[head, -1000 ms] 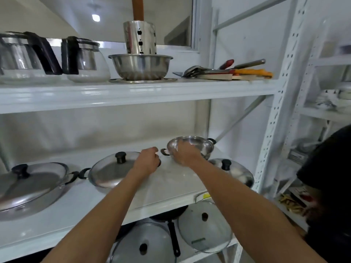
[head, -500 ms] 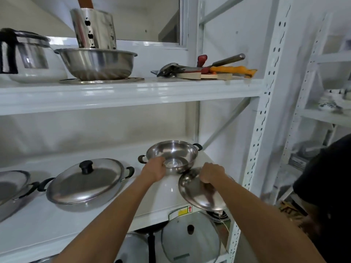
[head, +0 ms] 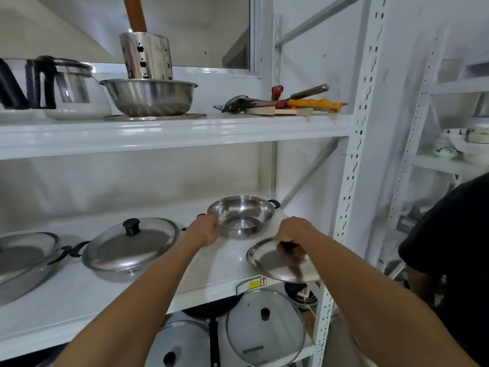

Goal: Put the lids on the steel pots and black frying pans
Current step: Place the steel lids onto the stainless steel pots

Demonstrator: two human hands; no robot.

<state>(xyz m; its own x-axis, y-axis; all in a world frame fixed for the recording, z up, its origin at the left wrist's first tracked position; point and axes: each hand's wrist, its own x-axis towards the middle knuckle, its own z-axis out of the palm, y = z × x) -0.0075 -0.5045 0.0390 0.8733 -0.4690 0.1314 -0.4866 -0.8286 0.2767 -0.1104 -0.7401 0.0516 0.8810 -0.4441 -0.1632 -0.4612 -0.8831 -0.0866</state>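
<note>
Presently: left hand closed on the near-left rim of the open pot, on the middle shelf. Right hand clamped around the knob of the lid, held tilted just right of the pot, over the shelf edge.

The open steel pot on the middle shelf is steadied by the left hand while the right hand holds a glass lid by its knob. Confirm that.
One thing is wrong: the lid in the right hand is steel, not glass, as the head view shows. The left hand does steady the open steel pot on the middle shelf.
</note>
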